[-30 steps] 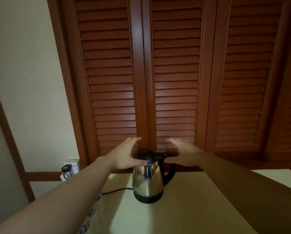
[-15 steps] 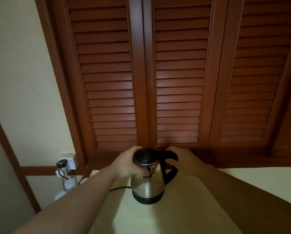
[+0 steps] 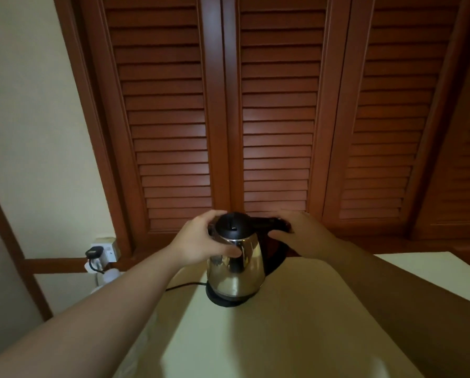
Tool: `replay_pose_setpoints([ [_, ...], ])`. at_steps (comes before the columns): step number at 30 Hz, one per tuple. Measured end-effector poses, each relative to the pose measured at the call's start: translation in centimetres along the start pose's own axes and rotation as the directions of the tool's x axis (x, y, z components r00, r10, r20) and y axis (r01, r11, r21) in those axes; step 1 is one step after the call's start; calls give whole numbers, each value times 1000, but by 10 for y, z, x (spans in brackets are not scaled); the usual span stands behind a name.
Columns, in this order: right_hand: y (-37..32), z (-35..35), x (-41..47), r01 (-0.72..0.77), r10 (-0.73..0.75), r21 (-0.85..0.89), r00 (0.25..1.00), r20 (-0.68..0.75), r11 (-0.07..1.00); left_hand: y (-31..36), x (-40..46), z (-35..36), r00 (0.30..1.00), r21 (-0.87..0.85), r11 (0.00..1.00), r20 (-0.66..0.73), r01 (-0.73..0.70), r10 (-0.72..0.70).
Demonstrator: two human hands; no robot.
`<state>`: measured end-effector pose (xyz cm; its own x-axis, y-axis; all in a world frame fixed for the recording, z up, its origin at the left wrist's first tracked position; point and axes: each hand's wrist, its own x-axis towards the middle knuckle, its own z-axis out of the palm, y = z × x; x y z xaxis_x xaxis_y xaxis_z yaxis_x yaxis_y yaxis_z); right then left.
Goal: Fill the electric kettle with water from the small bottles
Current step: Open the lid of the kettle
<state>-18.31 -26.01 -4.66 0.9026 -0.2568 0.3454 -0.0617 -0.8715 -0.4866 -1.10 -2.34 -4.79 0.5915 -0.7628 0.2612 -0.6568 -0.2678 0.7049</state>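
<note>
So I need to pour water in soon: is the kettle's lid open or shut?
Shut. The black lid sits flat on the kettle, which stands upright on its base, both hands on it.

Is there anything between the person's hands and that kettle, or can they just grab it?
Nothing stands between them. The left hand already grips the kettle on its shiny side, and the right hand holds the black handle. The one thing in the water's way is the black lid, which sits closed on top.
</note>
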Motion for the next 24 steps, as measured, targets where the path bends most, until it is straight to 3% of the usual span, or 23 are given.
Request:
replay_pose_setpoints([
  [14,3,24,-127,-162,161,26,986,52,986,3,-85,71,996,-40,999,89,-16,20],
  [24,-14,22,-132,-127,123,25,986,115,992,-8,-102,74,996,-72,997,86,-5,11],
])
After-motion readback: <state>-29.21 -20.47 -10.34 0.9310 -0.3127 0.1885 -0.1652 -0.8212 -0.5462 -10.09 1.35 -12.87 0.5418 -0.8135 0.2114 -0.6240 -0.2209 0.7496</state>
